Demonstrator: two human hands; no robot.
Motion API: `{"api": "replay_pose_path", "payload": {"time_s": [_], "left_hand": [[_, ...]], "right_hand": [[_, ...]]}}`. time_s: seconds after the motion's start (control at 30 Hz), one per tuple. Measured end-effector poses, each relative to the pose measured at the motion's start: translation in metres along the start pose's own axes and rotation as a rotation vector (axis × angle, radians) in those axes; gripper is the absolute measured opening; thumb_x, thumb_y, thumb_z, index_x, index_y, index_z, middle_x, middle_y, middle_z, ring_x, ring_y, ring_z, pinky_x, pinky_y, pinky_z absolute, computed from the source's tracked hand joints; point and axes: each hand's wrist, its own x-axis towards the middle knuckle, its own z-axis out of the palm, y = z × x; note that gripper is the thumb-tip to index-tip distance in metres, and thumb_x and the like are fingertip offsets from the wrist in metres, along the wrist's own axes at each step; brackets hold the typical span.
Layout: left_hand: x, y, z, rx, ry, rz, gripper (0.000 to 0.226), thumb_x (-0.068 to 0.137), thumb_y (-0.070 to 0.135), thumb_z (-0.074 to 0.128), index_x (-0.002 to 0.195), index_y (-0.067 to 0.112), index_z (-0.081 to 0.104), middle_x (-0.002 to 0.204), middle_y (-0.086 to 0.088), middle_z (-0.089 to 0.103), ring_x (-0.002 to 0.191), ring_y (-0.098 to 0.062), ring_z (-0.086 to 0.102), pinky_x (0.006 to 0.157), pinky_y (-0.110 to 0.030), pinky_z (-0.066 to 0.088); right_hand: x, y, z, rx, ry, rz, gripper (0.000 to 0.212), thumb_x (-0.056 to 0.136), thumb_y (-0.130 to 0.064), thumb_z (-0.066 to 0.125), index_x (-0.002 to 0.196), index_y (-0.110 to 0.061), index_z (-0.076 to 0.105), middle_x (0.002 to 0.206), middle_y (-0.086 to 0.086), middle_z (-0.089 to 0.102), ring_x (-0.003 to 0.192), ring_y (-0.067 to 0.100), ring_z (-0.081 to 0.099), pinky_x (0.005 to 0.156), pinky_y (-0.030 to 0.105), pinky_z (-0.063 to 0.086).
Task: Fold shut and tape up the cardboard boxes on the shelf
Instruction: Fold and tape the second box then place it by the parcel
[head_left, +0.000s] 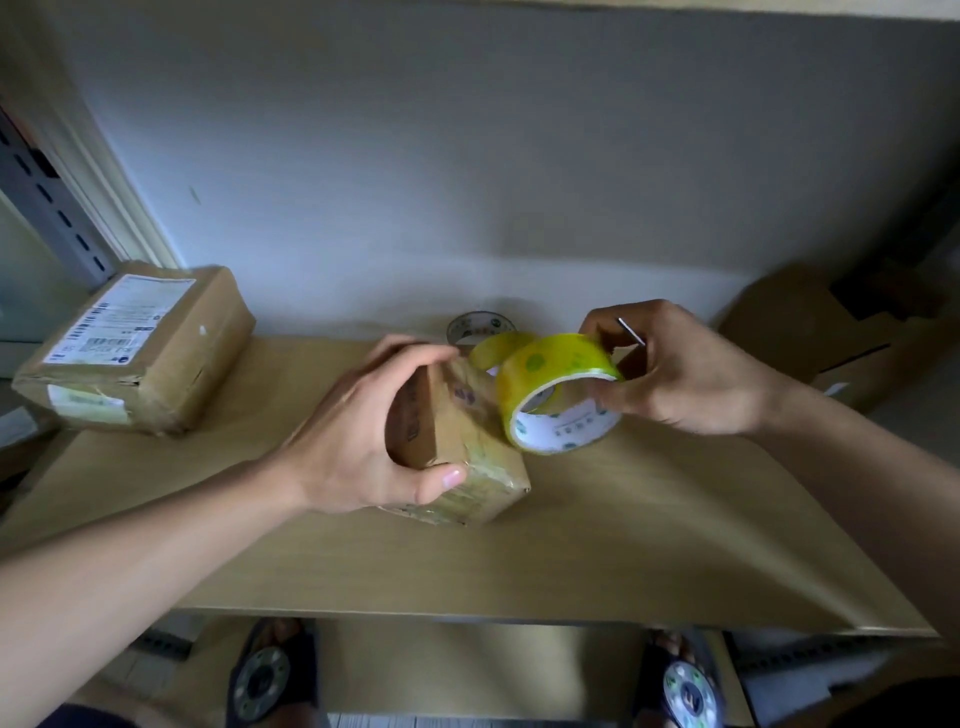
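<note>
The left hand (363, 441) has its fingers curled over the far edge and its thumb on the near edge of a small cardboard box (457, 457), grasping it and steadying it on the wooden shelf (623, 545). The right hand (680, 374) pinches a yellow tape roll (558, 395) between thumb and fingertips, holding it just beside the box's right far corner. A loose strip of tape (491, 351) arcs from the roll toward the top of the box; whether its end has already stuck there is hard to tell, as the picture is dim and soft.

The small box sits at the middle of the shelf, flaps closed, with glossy tape on its near side. Well to its left lies a larger labelled box (140, 353), closed. Well to its right, at the shelf's far end, stands a dark box (810, 327) that looks open. Just behind the small box, against the wall, rests a second tape roll (480, 327).

To do this step well, the person would likely press the tape's end down firmly, keep the strip taut and centred over the seam, and keep the left hand bracing the box so it does not slide.
</note>
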Motion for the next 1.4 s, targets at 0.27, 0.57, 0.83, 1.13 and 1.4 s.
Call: {"api": "replay_pose_path", "payload": {"time_s": [0.27, 0.57, 0.83, 1.13, 1.4], "left_hand": [[-0.006, -0.007, 0.004, -0.076, 0.036, 0.026, 0.090, 0.054, 0.050, 0.080, 0.134, 0.016, 0.053, 0.134, 0.000, 0.051, 0.127, -0.021, 0.054, 0.103, -0.031, 0.045], [-0.019, -0.014, 0.011, -0.110, 0.009, 0.033, 0.092, 0.054, 0.047, 0.082, 0.132, 0.015, 0.047, 0.134, -0.001, 0.043, 0.129, -0.023, 0.049, 0.104, -0.026, 0.041], [-0.036, -0.020, 0.008, -0.047, -0.065, -0.029, 0.102, 0.052, 0.047, 0.087, 0.137, 0.022, 0.036, 0.139, -0.001, 0.033, 0.135, -0.021, 0.039, 0.110, -0.021, 0.032], [-0.045, -0.025, 0.000, 0.063, -0.187, -0.121, 0.128, 0.058, 0.056, 0.085, 0.162, 0.037, 0.013, 0.152, 0.017, 0.016, 0.144, 0.002, 0.026, 0.110, -0.006, 0.026], [-0.049, -0.023, -0.001, 0.086, -0.164, -0.138, 0.130, 0.055, 0.058, 0.085, 0.162, 0.038, 0.013, 0.151, 0.023, 0.016, 0.140, 0.012, 0.025, 0.106, -0.002, 0.023]], "right_hand": [[0.001, 0.012, -0.004, -0.636, -0.052, -0.067, 0.030, 0.076, -0.023, 0.075, 0.079, -0.036, 0.048, 0.066, -0.012, 0.054, 0.068, 0.015, 0.053, 0.054, 0.030, 0.039], [-0.002, 0.008, 0.016, -0.782, -0.100, -0.054, 0.037, 0.084, -0.029, 0.064, 0.089, -0.043, 0.030, 0.089, -0.007, 0.066, 0.081, 0.022, 0.063, 0.063, 0.034, 0.046], [-0.004, 0.005, 0.027, -0.719, -0.142, -0.036, 0.025, 0.090, -0.036, 0.066, 0.082, -0.032, 0.042, 0.075, -0.008, 0.060, 0.069, 0.015, 0.053, 0.057, 0.033, 0.032], [-0.005, -0.004, 0.020, -0.116, -0.131, -0.030, 0.047, 0.083, -0.013, 0.082, 0.081, -0.056, 0.063, 0.072, -0.019, 0.065, 0.066, 0.003, 0.060, 0.059, 0.018, 0.044], [-0.001, -0.003, 0.020, -0.267, -0.179, -0.078, 0.041, 0.080, -0.004, 0.078, 0.077, -0.039, 0.057, 0.070, -0.022, 0.061, 0.064, 0.002, 0.057, 0.055, 0.012, 0.037]]}}
